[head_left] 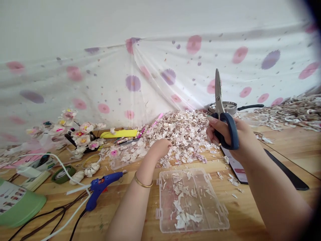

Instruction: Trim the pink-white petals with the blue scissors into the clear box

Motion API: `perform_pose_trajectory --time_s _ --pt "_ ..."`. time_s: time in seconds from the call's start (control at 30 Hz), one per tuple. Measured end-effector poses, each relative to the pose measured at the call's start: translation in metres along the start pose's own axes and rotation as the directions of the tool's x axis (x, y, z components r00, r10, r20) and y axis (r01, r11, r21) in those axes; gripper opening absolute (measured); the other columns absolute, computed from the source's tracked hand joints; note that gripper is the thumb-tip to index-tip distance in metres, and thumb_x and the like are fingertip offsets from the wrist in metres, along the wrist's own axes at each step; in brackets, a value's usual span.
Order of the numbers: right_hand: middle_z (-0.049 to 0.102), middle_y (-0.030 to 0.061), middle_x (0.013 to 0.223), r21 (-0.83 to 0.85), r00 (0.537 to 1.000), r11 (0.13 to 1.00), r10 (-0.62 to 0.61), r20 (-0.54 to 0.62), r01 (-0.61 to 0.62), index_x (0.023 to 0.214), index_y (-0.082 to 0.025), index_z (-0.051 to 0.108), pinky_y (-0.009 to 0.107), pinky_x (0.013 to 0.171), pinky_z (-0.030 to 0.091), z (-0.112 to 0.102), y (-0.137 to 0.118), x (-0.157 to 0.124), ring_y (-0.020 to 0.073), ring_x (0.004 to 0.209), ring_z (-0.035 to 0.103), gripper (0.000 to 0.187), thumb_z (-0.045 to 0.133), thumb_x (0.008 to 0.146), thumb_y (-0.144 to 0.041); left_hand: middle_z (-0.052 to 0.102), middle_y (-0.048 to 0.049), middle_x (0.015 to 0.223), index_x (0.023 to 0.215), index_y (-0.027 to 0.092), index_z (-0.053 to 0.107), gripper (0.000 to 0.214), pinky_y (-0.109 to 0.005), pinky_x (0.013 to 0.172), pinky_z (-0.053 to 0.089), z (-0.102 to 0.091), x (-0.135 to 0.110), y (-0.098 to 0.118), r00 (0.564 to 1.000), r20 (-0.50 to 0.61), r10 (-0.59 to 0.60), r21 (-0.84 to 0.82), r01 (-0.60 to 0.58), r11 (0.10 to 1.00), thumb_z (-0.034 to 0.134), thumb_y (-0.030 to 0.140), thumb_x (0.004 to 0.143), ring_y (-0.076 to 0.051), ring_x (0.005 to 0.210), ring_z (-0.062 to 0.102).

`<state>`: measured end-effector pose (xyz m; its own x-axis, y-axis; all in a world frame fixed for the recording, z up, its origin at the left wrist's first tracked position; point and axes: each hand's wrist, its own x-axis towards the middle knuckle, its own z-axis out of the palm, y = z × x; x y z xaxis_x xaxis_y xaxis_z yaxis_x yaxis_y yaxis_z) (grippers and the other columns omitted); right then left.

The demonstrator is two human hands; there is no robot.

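My right hand [229, 132] is closed round the dark blue handles of a pair of scissors [218, 92], whose blades point upward and look closed together. On the left, my left hand [162, 148], with a gold bangle at the wrist, reaches to the near edge of a heap of pale dried petals or flakes [187, 129]. Its fingers are mostly turned away and hidden, so I cannot see whether they grip anything. Between my forearms lies a clear plastic case [213, 214] with white scraps scattered over it.
A blue glue gun [101, 187] with cords lies left, near a green container [22, 204] and a tape roll [62, 174]. Handmade flowers [82, 139] and a yellow tool [119, 134] stand behind. A phone [240, 172] and a steel pan [230, 107] are right.
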<state>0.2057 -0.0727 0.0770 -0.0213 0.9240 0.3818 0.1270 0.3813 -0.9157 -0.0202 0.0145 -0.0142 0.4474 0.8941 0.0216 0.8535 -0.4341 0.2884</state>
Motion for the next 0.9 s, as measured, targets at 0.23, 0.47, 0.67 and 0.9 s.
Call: perform_pose_trajectory --time_s 0.23,0.47,0.67,0.9 --pt "0.057 0.0015 0.050 0.002 0.993 0.996 0.084 0.083 -0.085 0.053 -0.018 0.059 0.025 0.045 0.032 0.008 0.015 0.008 0.0106 0.045 0.046 0.048 0.066 0.085 -0.053 0.065 -0.0006 0.067 0.078 0.018 0.070 0.026 -0.025 0.058 0.036 -0.013 -0.003 -0.007 0.990 -0.116 -0.078 -0.265 0.045 0.963 0.047 0.029 0.083 -0.016 0.061 0.056" --pt "0.058 0.0004 0.049 -0.015 0.985 0.992 0.122 0.124 -0.122 0.054 -0.017 0.059 0.023 0.045 0.034 0.015 0.025 0.011 0.0099 0.044 0.047 0.044 0.069 0.082 -0.049 0.065 -0.0004 0.065 0.073 0.017 0.065 0.025 -0.026 0.062 0.041 -0.013 0.001 -0.012 0.987 -0.121 -0.105 -0.469 0.036 0.883 0.049 0.035 0.081 -0.018 0.064 0.059" --pt "0.056 -0.0017 0.045 -0.051 0.970 0.981 0.194 0.143 -0.188 0.056 -0.017 0.058 0.022 0.043 0.032 0.021 0.034 0.016 0.0096 0.042 0.046 0.042 0.071 0.079 -0.050 0.069 -0.0026 0.073 0.088 0.016 0.069 0.030 -0.026 0.066 0.045 -0.017 0.000 -0.009 0.990 -0.112 -0.082 -0.587 0.000 0.809 0.051 0.039 0.084 -0.018 0.069 0.063" --pt "0.055 -0.0016 0.045 -0.038 0.979 0.984 0.180 0.099 -0.177 0.058 -0.017 0.060 0.022 0.042 0.030 0.021 0.042 0.019 0.0092 0.041 0.044 0.039 0.070 0.078 -0.049 0.069 -0.0031 0.069 0.084 0.015 0.071 0.030 -0.028 0.067 0.044 -0.022 -0.004 -0.009 0.988 -0.133 -0.077 -0.608 -0.020 0.794 0.056 0.040 0.084 -0.020 0.068 0.063"
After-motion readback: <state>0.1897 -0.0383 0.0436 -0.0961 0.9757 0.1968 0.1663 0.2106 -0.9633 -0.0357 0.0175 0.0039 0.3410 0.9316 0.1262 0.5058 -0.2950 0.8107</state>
